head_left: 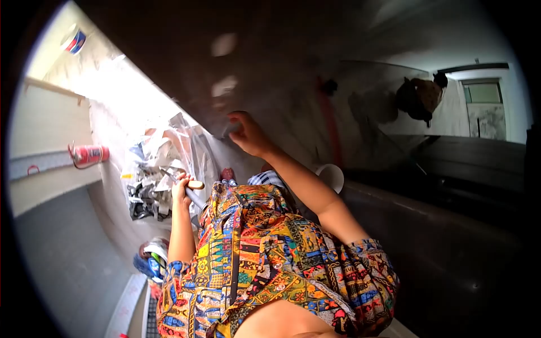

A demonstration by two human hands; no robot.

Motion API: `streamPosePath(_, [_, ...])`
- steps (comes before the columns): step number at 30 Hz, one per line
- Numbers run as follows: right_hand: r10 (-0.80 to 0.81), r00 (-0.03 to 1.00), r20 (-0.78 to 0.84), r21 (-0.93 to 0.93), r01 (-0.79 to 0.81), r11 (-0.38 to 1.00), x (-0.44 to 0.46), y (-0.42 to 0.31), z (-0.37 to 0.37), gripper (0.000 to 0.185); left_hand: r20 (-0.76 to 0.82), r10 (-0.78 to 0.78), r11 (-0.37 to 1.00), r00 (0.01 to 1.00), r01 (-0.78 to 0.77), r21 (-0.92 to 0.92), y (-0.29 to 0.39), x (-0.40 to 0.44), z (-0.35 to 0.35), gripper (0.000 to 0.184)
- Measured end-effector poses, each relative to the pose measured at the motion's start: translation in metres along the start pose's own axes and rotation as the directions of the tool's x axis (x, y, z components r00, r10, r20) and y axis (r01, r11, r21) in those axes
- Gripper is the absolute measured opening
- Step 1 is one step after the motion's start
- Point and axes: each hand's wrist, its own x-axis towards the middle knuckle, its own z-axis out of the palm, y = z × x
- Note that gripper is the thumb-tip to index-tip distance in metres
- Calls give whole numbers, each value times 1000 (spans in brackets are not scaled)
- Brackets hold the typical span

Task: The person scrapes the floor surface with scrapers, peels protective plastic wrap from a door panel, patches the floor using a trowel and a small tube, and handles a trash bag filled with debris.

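Left fingers point(183, 179) closed round a wooden-handled tool point(195, 185), right fingers half curled in the air.

The tool's pale, rounded handle sticks out to the right of the left hand point(180, 190); a thin dark end shows on the other side, towards the jumbled scraps point(149, 194) beyond those fingers. The right arm stretches forward, its hand point(248, 135) raised near a dark surface point(180, 62); I can't tell whether it grips anything.
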Motion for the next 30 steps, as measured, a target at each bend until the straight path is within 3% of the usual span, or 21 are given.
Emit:
streamPosePath(7, [-201, 978, -57, -68, 197, 978, 29, -8, 2, 49, 66, 12, 999, 998, -9, -43, -5, 11, -5, 32])
streamPosePath(10, [-230, 972, -54, -172, 218, 961, 49, -20, -12, 49, 59, -10, 998, 998, 14, -65, -10, 2, 6, 29])
streamPosePath(12, [-367, 929, -54, -320, 332, 888, 72, -33, -28, 49, 114, -23, 998, 993, 30, -58, -17, -5, 17, 27])
streamPosePath(14, [-410, 909, -78, -87, 403, 911, 108, -26, -32, 49, 152, -37, 997, 988, 48, -68, -21, -17, 30, 26])
streamPosePath(18, [-324, 938, 120, -117, 338, 934, 128, -51, -32, 49, 215, -42, 998, 976, 51, -37, -27, -44, 58, 21])
streamPosePath(21, [-374, 913, 161, -117, 394, 912, 141, -51, -22, 48, 230, -62, 998, 971, 60, 16, -31, -55, 74, 19])
streamPosePath(25, [-453, 879, 147, -88, 468, 879, 147, -48, -13, 53, 311, -9, 996, 950, -20, 90, -37, -63, 95, 17])
streamPosePath(29, [-344, 938, 45, -236, 345, 908, 127, -27, -15, 48, 380, 8, 988, 925, -66, 139, -39, -62, 112, 15])
streamPosePath(30, [-269, 961, 60, -154, 275, 949, 117, -5, -18, 39, 398, -6, 980, 917, -73, 183, -41, -57, 113, 14])
